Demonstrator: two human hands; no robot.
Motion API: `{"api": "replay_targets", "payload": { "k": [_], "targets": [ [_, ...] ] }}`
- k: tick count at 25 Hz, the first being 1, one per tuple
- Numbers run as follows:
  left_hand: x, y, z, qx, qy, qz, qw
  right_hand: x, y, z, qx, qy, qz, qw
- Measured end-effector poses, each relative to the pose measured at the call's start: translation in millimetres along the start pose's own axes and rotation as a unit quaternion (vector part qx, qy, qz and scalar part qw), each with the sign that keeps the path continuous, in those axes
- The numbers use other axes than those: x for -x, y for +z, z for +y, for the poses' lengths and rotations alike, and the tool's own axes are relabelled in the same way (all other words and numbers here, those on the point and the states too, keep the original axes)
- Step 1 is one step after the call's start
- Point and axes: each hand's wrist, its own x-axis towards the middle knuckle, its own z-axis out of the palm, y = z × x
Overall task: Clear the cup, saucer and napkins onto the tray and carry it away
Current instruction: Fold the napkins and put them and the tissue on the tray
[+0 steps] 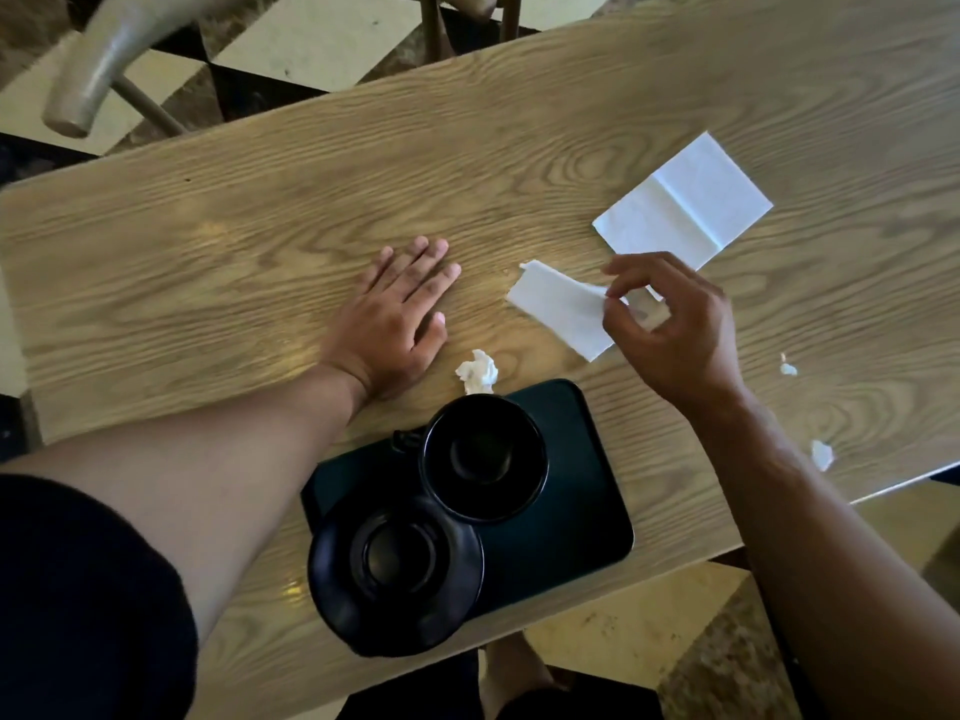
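Wood-grain desk [260, 262] carries a dark tray [582, 491] holding the black cup [483, 459] and saucer [395, 563]. Right hand [670, 330] pinches a folded napkin [561, 309], lifted beyond the tray; left hand [395, 324] rests flat, fingers straight, beside a crumpled napkin [478, 371].

We see our left hand [400, 317] lying flat, palm down, fingers straight and slightly spread, pointing away from us, thumb out to the side. Its bare forearm runs back toward the lower left, where a dark short sleeve [78, 605] covers the upper arm. Our right hand [670, 324] is raised, its back toward us, thumb and forefinger pinched together on something thin, the other fingers loosely curled. Its bare forearm stretches back to the lower right.
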Motion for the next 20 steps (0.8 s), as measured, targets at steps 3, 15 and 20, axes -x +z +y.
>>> {"api": "replay_targets", "payload": {
  "k": [3, 15, 20],
  "targets": [
    [-1, 0, 0, 0.000, -0.001, 0.000, 1.000, 28, -34, -22, -0.093, 0.031, -0.041, 0.994],
    [0, -1, 4, -0.003, -0.011, -0.004, 1.000, 116, -43, -39, -0.022, 0.112, -0.457, 0.882],
    [-1, -3, 6, 0.003, -0.015, -0.011, 1.000, 123, -15, -38, 0.067, 0.077, -0.364, 0.926]
  ]
}}
